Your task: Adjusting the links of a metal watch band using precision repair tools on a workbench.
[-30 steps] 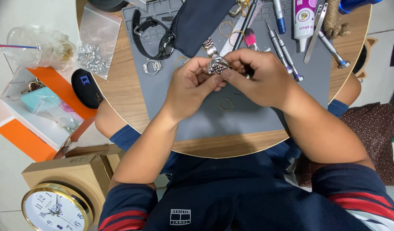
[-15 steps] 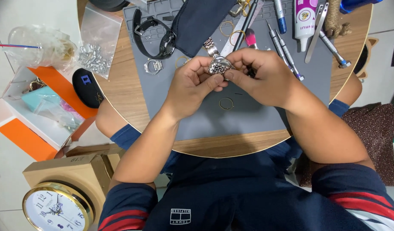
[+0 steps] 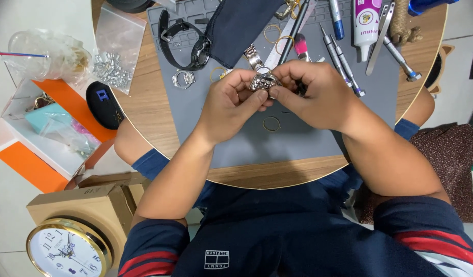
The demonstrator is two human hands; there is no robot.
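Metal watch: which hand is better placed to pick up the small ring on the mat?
Probably the left hand. Both hands pinch the metal watch, but the ring lies just below the left fingers, while the right hand also seems to hold a dark tool.

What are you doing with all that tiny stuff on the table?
A person holds a silver metal watch in both hands above a grey work mat. The left hand and right hand pinch it between their fingertips. Around them lie small screwdrivers, a black watch strap, a thin ring and a bag of metal parts.
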